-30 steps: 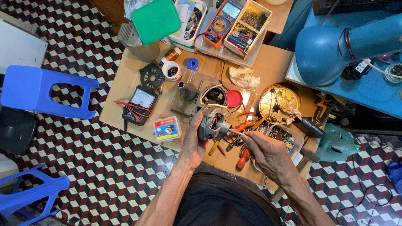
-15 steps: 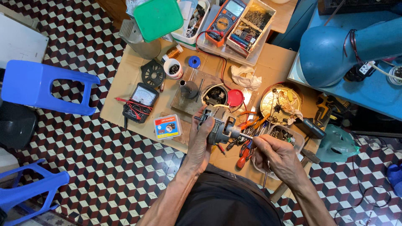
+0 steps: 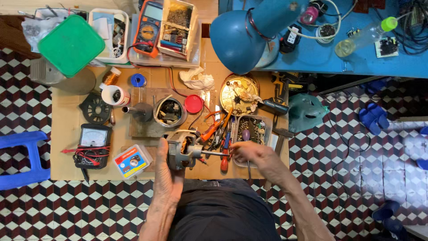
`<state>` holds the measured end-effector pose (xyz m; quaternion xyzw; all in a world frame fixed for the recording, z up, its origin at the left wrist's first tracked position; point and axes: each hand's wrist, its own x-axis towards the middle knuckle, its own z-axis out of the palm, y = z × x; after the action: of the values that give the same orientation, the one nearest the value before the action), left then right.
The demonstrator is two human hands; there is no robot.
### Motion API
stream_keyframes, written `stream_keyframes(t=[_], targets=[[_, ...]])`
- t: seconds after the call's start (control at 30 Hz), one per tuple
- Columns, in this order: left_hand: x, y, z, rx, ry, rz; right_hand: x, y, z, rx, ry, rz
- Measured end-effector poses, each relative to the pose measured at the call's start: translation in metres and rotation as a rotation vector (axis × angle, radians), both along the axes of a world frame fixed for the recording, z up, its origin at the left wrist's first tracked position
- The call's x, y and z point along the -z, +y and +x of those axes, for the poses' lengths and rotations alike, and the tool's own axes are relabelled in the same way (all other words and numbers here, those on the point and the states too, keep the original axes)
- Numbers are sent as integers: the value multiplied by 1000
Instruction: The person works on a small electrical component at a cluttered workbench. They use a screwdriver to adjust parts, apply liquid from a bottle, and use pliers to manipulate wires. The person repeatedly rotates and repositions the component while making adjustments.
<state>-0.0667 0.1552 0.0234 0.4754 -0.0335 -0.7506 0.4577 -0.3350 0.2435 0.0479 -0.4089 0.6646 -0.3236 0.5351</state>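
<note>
We see our left hand gripping a small motor at lower middle | our right hand pinches its metal rod | screwdrivers lie just behind.

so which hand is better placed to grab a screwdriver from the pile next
Probably the right hand: it sits at the motor's shaft tip, right beside the screwdrivers on the cardboard. The left hand is wrapped around the motor body, steadying it.
</note>
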Motion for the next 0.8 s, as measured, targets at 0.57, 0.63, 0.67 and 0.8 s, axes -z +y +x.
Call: stream_keyframes(t=[0.57,0.63,0.67,0.8], targets=[[11,-5,-8,66,-83,205,160,44,-108,590,433,494],[15,-5,-9,70,-79,232,157,44,-110,632,360,474],[16,-4,-10,73,-76,246,156,44,-111,680,351,421],[18,2,-10,77,-71,227,152,40,-112,655,312,409]])
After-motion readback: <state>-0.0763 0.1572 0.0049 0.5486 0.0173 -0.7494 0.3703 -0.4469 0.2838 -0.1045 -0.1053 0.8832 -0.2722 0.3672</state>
